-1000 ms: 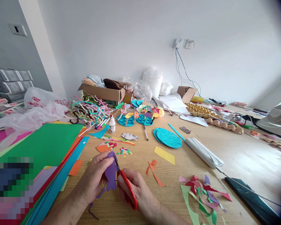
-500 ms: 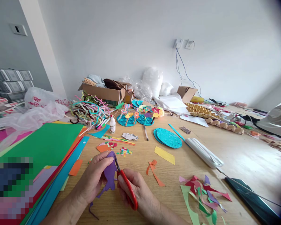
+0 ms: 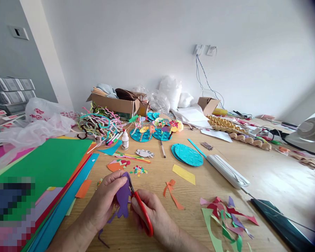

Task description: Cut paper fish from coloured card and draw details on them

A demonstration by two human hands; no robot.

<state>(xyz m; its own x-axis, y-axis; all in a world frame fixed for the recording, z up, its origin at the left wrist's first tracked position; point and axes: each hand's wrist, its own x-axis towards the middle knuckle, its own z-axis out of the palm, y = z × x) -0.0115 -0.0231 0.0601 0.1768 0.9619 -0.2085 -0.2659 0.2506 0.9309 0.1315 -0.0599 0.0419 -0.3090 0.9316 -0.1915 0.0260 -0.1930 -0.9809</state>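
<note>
My left hand [image 3: 106,196] pinches a purple paper fish [image 3: 123,196] by its upper end, tail end hanging down. Red-handled scissors [image 3: 144,213] are in my right hand [image 3: 153,213], their blades against the fish's upper right edge. A thin purple offcut [image 3: 102,238] dangles below my left hand. Beyond the hands lie a small heap of coloured paper dots [image 3: 139,170], cut orange and red paper pieces [image 3: 117,165] and a grey-and-white drawn fish cutout [image 3: 145,153]. An orange paper scrap [image 3: 172,193] rests to the right of the scissors.
Coloured paper sheets [image 3: 47,157] are stacked at left. Paper scraps [image 3: 227,218], a phone [image 3: 280,224] and a white power strip [image 3: 228,171] lie at right. Farther back are blue ovals [image 3: 188,154], a glue bottle [image 3: 125,140], pipe cleaners [image 3: 99,120] and a cardboard box [image 3: 112,103].
The purple fish has turned slightly in my left hand, and its tail hangs a little lower. The scissors stay at its upper edge. The whole view has shifted slightly.
</note>
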